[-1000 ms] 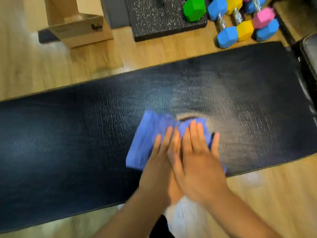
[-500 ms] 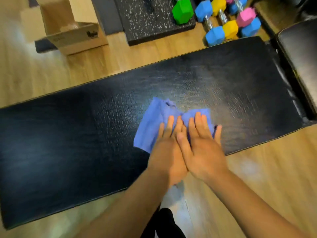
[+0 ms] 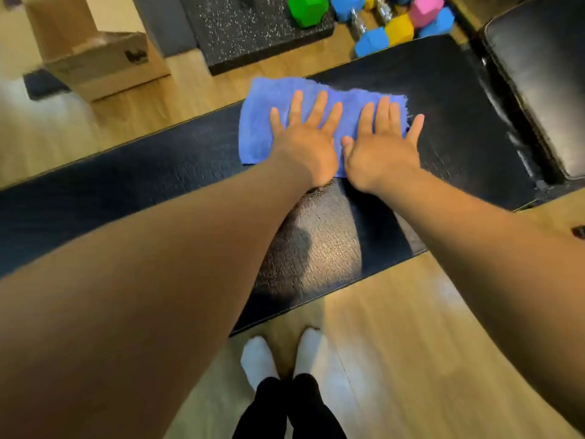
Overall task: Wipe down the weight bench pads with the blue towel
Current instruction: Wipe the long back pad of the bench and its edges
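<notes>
Both hands, left hand point(image 3: 305, 144) and right hand point(image 3: 381, 150), lay flat with straight fingers, side by side, pressing the blue towel point(image 3: 262, 122) onto the bench pad's point(image 3: 443, 99) far edge.

Both hands, left point(image 3: 305, 147) and right point(image 3: 381, 150), press the blue towel point(image 3: 259, 122) flat on the bench pad point(image 3: 459, 99).
</notes>
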Tool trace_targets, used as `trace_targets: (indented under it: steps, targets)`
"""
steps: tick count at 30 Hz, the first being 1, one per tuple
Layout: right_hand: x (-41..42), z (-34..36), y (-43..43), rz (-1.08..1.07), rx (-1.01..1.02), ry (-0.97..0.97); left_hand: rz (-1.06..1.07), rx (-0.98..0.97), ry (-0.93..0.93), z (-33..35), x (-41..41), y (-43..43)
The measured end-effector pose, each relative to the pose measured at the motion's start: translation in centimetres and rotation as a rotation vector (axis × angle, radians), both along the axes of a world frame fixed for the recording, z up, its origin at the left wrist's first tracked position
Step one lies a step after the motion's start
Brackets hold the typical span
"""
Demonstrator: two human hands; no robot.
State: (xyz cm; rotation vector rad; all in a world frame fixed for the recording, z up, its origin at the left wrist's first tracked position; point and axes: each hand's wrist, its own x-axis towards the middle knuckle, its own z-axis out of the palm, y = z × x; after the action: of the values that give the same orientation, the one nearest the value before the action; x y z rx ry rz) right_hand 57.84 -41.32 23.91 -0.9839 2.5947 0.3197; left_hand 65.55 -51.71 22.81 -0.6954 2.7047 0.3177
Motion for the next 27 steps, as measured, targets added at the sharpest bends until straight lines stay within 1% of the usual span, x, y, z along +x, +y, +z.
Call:
trace_targets:
  steps: [3, 5, 8, 11, 14, 19, 22, 24, 27]
  targets:
    - [3.2, -0.5, 3.1, -0.025, -0.11, -0.008, -0.029, -0.014, 0.118, -0.3, 3.9, 3.5]
    - [6.7, -1.3, 6.1, 0.017, -0.177, 0.02, -0.034, 0.008, 0.2, -0.4, 8.2, 7.0]
    - [9.5, -1.8, 9.2, 0.078, -0.222, 0.047, -0.044, 0.012, 0.179, -0.5, 11.7, 9.9]
    - [9.6, -1.7, 9.8, 0.082, -0.22, 0.043, -0.042, 0.017, 0.161, -0.3, 11.1, 9.6]
    - [9.3, -1.6, 9.6, 0.104, -0.224, 0.026, -0.061, 0.063, 0.117, -0.8, 10.7, 8.9]
    - [7.3, -1.8, 9.0, 0.208, -0.2, -0.011, -0.121, 0.072, 0.05, -1.2, 9.9, 8.0]
    - [4.8, -1.8, 7.6, 0.296, -0.224, -0.006, -0.068, 0.094, 0.012, -1.0, 8.0, 7.1]
    - [2.9, -1.9, 6.4, 0.34, -0.243, -0.018, 0.01, 0.145, -0.014, -0.6, 6.7, 6.6]
    - [0.7, -1.9, 4.9, 0.407, -0.228, -0.035, 0.05, 0.08, -0.001, -0.9, 5.3, 6.3]
